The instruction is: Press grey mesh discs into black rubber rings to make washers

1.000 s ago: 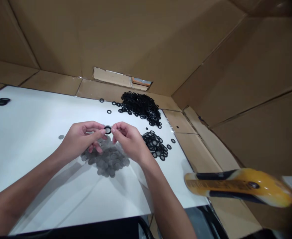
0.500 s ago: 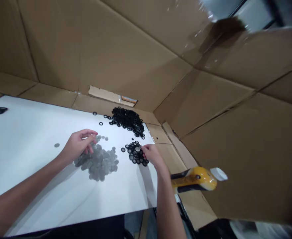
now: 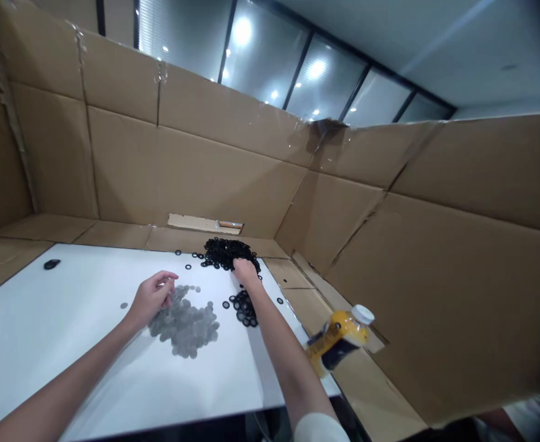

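Note:
My left hand hovers at the upper left side of a pile of translucent grey discs, fingers curled and thumb drawn in; anything between them is too small to make out. Far across the table, my right hand reaches to the near edge of a heap of black rings. Its fingers are bent down and closed, and their tips are hidden by the hand. Beneath the right forearm lies a smaller cluster of black rings with grey discs in them, partly covered.
The white table has cardboard walls around it. A yellow bottle with a white cap stands at the right edge, beside my right forearm. Some black rings lie at the far left, and a single grey disc lies left of my left hand.
My right hand has moved from the smaller ring cluster away to the big black heap. The left hand stays by the grey discs. The camera has tilted up, showing windows above the cardboard.

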A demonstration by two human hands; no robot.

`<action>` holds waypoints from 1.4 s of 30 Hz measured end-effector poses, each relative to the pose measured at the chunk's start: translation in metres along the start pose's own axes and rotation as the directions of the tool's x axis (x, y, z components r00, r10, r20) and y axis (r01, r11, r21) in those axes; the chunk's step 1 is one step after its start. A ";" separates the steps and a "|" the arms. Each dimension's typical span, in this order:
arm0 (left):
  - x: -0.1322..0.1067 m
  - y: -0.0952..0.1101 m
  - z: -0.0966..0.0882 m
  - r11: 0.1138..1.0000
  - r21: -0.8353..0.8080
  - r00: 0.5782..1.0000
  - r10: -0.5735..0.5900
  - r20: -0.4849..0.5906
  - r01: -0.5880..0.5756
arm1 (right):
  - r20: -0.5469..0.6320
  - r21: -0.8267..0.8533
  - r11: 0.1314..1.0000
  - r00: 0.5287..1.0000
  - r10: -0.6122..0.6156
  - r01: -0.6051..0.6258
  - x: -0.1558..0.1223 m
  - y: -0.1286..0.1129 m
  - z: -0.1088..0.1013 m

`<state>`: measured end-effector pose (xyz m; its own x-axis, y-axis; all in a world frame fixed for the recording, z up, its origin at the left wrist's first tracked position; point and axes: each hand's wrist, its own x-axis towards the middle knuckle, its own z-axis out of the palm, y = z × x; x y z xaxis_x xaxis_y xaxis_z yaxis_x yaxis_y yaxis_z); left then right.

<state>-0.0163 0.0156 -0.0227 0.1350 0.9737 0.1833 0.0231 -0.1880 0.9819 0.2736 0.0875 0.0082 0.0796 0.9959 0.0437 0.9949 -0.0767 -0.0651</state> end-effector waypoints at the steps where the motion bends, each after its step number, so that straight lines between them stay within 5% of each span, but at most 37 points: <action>1: 0.001 -0.001 -0.001 1.000 0.002 1.000 0.015 -0.014 -0.015 | 0.002 -0.001 1.000 1.000 -0.012 0.012 0.000 0.001 -0.001; 6: 0.005 -0.004 -0.008 0.996 0.049 0.995 0.072 -0.071 -0.069 | 0.010 0.085 0.995 0.999 -0.048 0.047 -0.004 0.000 -0.012; 9: 0.007 -0.002 -0.011 0.989 0.115 0.993 0.105 -0.058 -0.097 | -0.023 0.235 0.965 0.994 -0.111 0.113 -0.015 -0.022 -0.012; 14: 0.014 0.013 -0.006 0.957 0.235 0.982 0.145 0.120 -0.170 | -0.143 0.555 0.754 0.933 -0.330 0.351 -0.053 -0.087 0.000; 17: 0.017 0.018 0.000 0.947 0.263 0.975 0.140 0.174 -0.184 | -0.213 0.652 0.649 0.916 -0.339 0.392 -0.070 -0.106 0.006; 21: 0.019 0.010 0.002 0.948 0.272 0.986 0.149 0.079 -0.165 | -0.174 0.644 0.669 0.923 -0.345 0.371 -0.079 -0.094 0.015; 26: 0.018 -0.009 -0.001 0.951 0.274 0.977 0.182 -0.111 -0.146 | 0.009 0.544 0.753 0.895 -0.446 0.370 -0.087 -0.083 0.026; 31: 0.009 -0.010 -0.004 0.934 0.325 0.960 0.217 -0.178 -0.150 | 0.059 0.603 0.724 0.886 -0.459 0.335 -0.090 -0.088 0.034; 35: 0.001 -0.008 0.000 0.937 0.321 0.969 0.194 -0.154 -0.137 | -0.016 0.749 0.613 0.932 -0.363 0.252 -0.083 -0.088 0.035; 42: -0.007 -0.007 0.012 0.969 0.231 0.996 0.094 -0.014 -0.088 | -0.142 0.934 0.297 0.968 -0.206 0.200 -0.079 -0.098 0.034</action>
<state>-0.0059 0.0091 -0.0317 0.1230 0.9535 0.2751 0.2389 -0.2975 0.9243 0.1681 0.0181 -0.0233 -0.1193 0.9730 0.1975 0.2537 0.2222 -0.9414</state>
